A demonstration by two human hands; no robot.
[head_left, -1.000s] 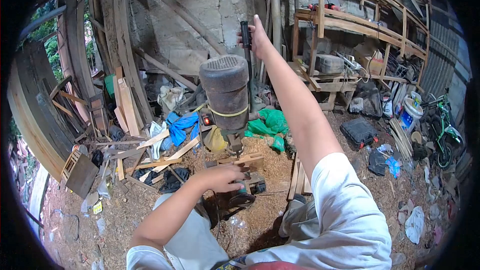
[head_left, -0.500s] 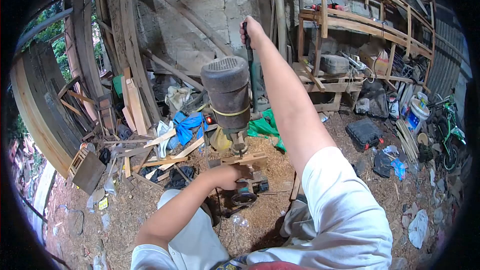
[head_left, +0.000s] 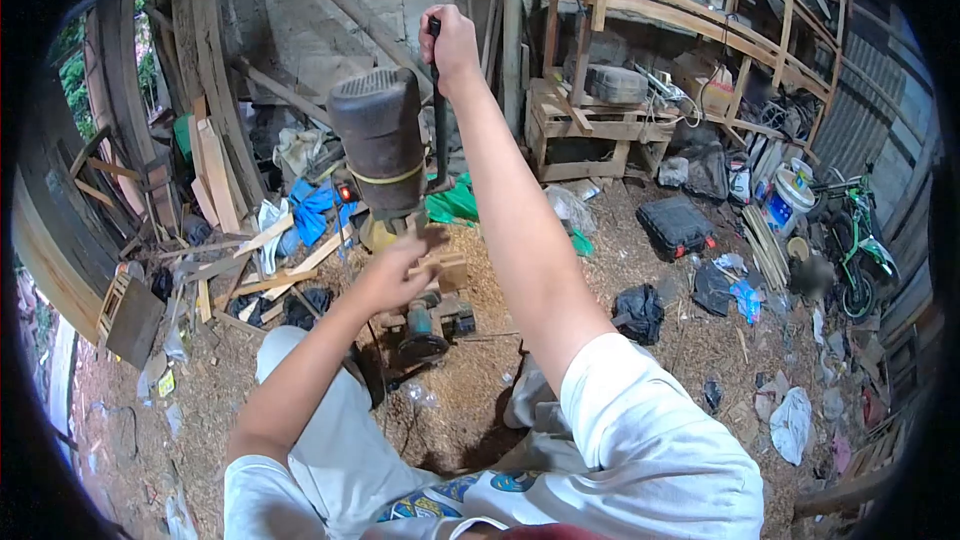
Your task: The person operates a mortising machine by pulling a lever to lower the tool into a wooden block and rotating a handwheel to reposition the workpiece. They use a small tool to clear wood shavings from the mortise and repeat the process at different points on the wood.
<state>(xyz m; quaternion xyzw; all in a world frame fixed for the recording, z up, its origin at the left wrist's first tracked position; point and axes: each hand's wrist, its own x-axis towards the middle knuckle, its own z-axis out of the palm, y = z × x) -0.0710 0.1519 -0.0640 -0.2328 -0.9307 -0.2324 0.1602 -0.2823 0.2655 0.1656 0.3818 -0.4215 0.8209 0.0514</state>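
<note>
My right hand (head_left: 456,48) is wrapped round the upright black lever (head_left: 440,125) of a floor-standing mortising machine. The machine's dark motor housing (head_left: 375,145), with a yellow band round it, hangs over a small wooden workpiece (head_left: 450,272). My left hand (head_left: 392,275) is just beneath the housing, its fingers stretched out and a little smeared by motion; they overlap the chisel area and hide part of it. Below the workpiece is a round handwheel (head_left: 423,347) on the green vise base. My knees are on both sides of the machine.
Wood offcuts (head_left: 285,270) and a blue cloth (head_left: 312,208) lie left of the machine. Green plastic (head_left: 455,202) sits behind it. To the right are a black tool case (head_left: 677,227), a white bucket (head_left: 788,198) and a wooden bench (head_left: 585,130). Wood shavings cover the floor.
My left hand has come up off the workpiece, its fingers now spread near the chisel. The right hand keeps hold of the lever. The whole view has shifted, with the machine now further left.
</note>
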